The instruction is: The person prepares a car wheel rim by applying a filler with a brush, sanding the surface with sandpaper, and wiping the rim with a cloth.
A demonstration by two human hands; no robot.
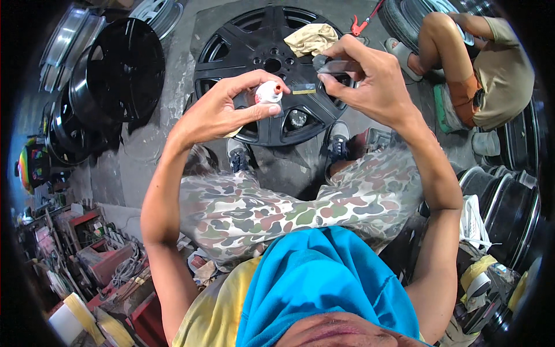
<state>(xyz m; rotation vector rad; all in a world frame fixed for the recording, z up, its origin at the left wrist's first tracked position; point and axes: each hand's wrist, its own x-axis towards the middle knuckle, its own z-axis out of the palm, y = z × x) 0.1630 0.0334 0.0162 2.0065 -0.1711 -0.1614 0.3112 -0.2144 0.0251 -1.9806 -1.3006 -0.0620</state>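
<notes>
A large black wheel rim (274, 62) lies flat on the floor in front of me. Above its near left part, my left hand (231, 107) is closed around a white squeeze tube (266, 93), its red-orange nozzle pointing up. To the right, my right hand (370, 78) pinches a small dark round piece like a cap (320, 62). A flat greyish strip (341, 66) also shows between its thumb and fingers; its kind is unclear. On the rim between my hands rests a small flat blade with a yellowish edge (304, 88). A crumpled beige cloth (311, 39) lies at the rim's far right.
Black rims (124, 69) stack at the left, with silver rims (69, 46) behind. A red air gun (359, 26) lies beyond the cloth. At the right a person (503, 75) squats beside a tire (402, 23). Tools and red boxes (107, 254) crowd the lower left.
</notes>
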